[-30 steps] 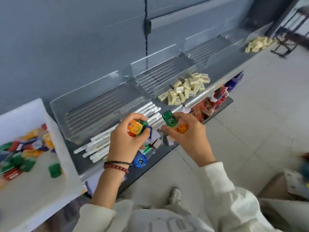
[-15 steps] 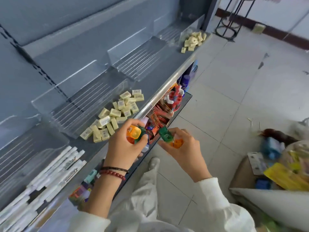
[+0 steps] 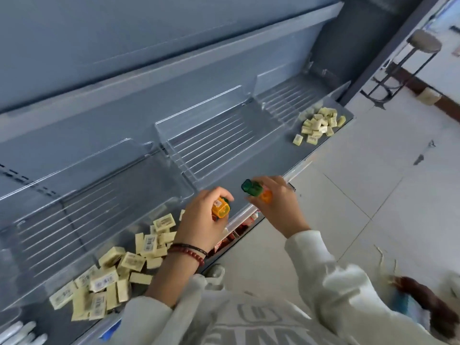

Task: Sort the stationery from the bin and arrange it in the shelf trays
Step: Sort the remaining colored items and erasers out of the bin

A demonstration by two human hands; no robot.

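The left hand curls round an orange piece, with a bit of green showing behind it. The right hand pinches two small things in its fingers: one green piece and a second orange one. The two hands are near each other but not touching, over the front edge of the shelf. Three clear trays sit on the shelf. There are two heaps of pale yellow erasers, one near and one far, too many to count.
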